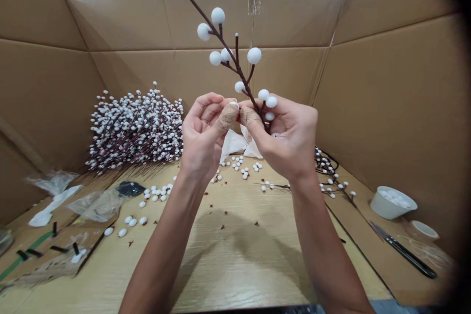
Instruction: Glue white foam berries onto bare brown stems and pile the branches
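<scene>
A dark brown artificial berry branch (238, 66) with several white balls rises tilted to the left above the table. My right hand (290, 130) is closed round its lower stem, with a few white balls showing between the fingers. My left hand (204, 130) pinches a small white ball (234, 103) between thumb and fingertips, close against the branch. Both thumbs wear tan wrappings, and their tips nearly meet. Whether the pinched ball touches a twig is hidden by the thumbs.
A large pile of finished-looking berry branches (136, 130) lies at the back left. Loose white balls (158, 193) and tiny brown star-shaped bits (222, 226) dot the table. On the right are more branches (331, 181), a cup of balls (393, 202) and scissors (405, 250). Cardboard walls (206, 19) surround everything.
</scene>
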